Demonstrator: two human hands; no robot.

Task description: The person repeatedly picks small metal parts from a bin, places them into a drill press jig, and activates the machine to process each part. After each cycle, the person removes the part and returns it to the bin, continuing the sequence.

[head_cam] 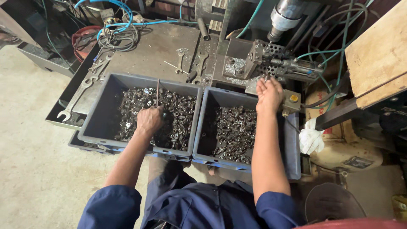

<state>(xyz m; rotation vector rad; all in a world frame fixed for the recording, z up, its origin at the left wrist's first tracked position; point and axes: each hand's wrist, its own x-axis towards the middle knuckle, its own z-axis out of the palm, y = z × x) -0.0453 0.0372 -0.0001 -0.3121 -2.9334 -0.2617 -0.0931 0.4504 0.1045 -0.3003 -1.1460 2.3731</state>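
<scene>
I see the left hand clenched around a thin rod, inside the left grey bin of metal parts. The right hand reaches the press fixture; I cannot tell its grip.

right hand fingertips hidden, red rim cropped

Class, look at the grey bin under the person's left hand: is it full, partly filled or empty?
Partly filled. Small dark metal parts cover the floor of the left grey bin, but its inner walls show bare above them. The left hand rests on the pile.
</scene>
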